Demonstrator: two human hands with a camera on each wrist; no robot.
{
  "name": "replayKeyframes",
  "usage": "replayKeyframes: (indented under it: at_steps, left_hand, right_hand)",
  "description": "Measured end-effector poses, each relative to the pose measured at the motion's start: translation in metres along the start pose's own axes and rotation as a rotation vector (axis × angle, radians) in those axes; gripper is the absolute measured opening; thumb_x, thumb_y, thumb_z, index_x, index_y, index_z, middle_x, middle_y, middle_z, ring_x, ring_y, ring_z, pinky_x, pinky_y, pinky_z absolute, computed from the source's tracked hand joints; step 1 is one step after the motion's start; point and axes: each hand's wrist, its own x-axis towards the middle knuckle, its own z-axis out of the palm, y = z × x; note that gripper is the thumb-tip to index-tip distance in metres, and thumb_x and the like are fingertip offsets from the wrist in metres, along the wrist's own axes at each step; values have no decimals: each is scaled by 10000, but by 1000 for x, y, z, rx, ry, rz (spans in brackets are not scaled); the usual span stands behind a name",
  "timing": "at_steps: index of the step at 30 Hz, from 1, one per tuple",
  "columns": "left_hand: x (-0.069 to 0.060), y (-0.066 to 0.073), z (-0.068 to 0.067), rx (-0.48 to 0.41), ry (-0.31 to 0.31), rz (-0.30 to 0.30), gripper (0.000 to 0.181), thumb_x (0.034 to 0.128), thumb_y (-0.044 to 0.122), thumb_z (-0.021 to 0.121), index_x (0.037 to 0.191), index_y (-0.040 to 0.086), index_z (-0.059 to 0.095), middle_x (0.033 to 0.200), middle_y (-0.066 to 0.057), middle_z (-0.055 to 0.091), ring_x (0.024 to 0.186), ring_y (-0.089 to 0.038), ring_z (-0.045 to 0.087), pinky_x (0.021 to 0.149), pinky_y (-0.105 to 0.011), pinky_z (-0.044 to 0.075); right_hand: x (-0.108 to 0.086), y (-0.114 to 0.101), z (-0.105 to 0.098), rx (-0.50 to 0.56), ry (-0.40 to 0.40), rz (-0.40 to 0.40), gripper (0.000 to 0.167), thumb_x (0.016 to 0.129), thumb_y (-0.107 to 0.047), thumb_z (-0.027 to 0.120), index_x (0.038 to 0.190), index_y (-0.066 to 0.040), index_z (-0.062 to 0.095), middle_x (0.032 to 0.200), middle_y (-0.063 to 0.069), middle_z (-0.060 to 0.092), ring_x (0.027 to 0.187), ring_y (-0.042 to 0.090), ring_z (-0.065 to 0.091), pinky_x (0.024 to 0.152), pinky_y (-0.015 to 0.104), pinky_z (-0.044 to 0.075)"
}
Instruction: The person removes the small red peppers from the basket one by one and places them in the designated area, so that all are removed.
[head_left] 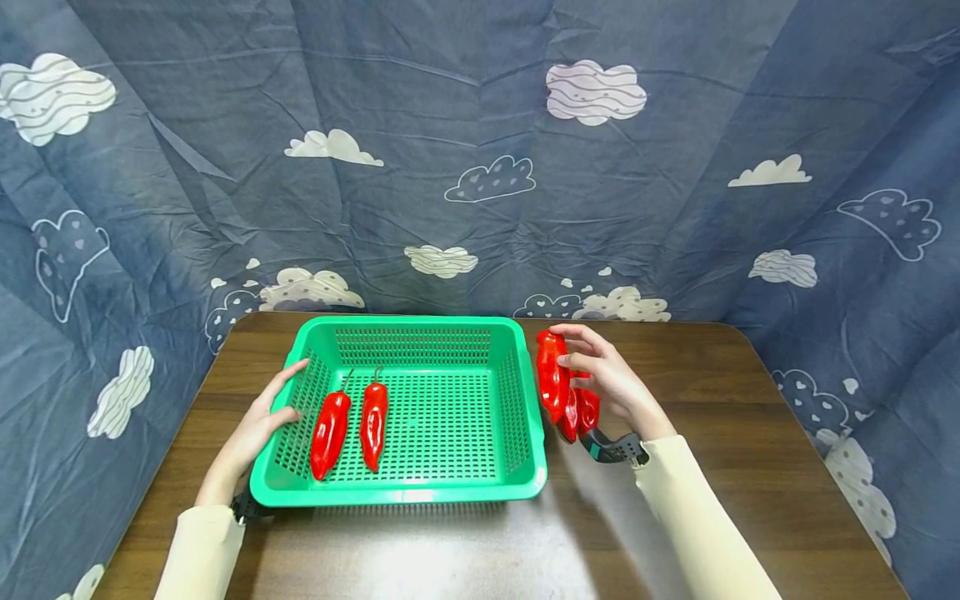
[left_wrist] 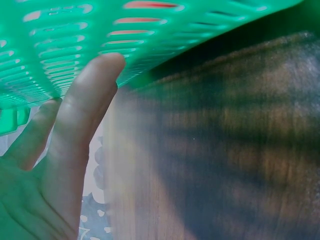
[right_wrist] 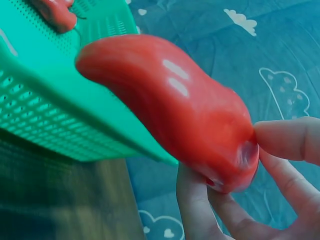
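The right hand (head_left: 611, 375) pinches a red pepper (head_left: 553, 375) near its top end, held up just right of the green basket (head_left: 405, 497). In the right wrist view, thumb and fingers hold the same pepper (right_wrist: 175, 95) by one end. More red peppers (head_left: 588, 410) lie below that hand, partly hidden. Two red peppers (head_left: 330, 435) rest side by side in the basket's left part. At the basket's left wall is the left hand (head_left: 251, 433), fingers extended; the left wrist view shows its fingers (left_wrist: 82, 100) against the slotted green wall (left_wrist: 165, 30).
A brown wooden table (head_left: 720, 467) carries the basket and the peppers. Behind and around it hangs a dark blue cloth (head_left: 420, 100) with white clouds. Dark bands are on both wrists, the right one (head_left: 615, 448) close to the peppers on the table.
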Motion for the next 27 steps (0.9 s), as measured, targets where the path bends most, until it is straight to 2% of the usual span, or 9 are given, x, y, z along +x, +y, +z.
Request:
replayKeyframes:
  at_steps: [17, 27]
  left_hand:
    - [0, 0, 0, -25, -2, -15, 777, 803, -64, 500, 1517, 114, 250, 1564, -137, 148, 1378, -369, 124, 1024, -632, 141]
    - [-1, 1, 0, -25, 0, -21, 774, 804, -65, 497, 1516, 113, 251, 1563, -137, 150, 1376, -371, 134, 1017, -628, 155]
  right_hand:
    - [-12, 20, -27, 60, 44, 24, 421, 928, -22, 502, 1342, -81, 456, 1182, 74, 524, 924, 188, 592, 738, 344, 510]
    - [-22, 33, -43, 65, 80, 14, 398, 932, -13, 497, 1323, -82, 476, 1159, 29, 561, 930, 164, 614, 747, 362, 515]
